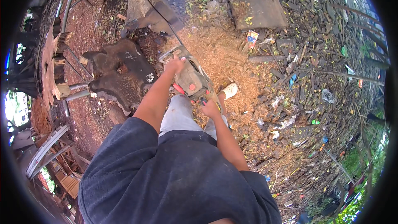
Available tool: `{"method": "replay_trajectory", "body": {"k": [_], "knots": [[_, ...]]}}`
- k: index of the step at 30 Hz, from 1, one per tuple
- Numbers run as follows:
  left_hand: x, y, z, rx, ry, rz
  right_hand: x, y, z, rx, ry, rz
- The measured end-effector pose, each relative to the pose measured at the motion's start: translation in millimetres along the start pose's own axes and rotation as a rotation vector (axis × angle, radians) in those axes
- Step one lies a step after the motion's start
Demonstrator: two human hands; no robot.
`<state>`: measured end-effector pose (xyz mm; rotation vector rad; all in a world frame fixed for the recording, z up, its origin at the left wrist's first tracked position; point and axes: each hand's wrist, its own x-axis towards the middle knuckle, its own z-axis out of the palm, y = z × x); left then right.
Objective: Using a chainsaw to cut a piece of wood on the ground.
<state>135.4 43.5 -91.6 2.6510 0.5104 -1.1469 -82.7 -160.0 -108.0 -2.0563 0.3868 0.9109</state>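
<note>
A dusty chainsaw [191, 76] with an orange-red cap and red parts hangs in front of my legs. My left hand [175, 64] is closed round its front handle. At the rear handle, my right hand [210, 107] is wrapped on the grip; whether a finger presses the trigger cannot be made out. The saw's guide bar points away from me, up to a thick wooden slab [143, 6]. A dark line runs along this slab from the bar. How deep the bar sits in the wood is hidden.
A dark, irregular stump slab [124, 68] lies to the left. A flat board [255, 2] rests at the far right. Sawdust [236, 58] covers the ground around my shoe [230, 91]. Wood scraps and litter spread rightward. Poles and timber [49, 149] stand at the left edge.
</note>
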Motion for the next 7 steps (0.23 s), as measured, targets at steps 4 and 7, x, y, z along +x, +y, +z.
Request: {"method": "replay_trajectory", "body": {"k": [4,7], "knots": [[-1,-4,7,0.002,-0.013,-0.005,0,-1,-4,-0.027,-0.056,0.037],[3,-7,8,0.003,-0.073,-0.006,-5,-9,-11,-0.065,-0.103,0.046]]}}
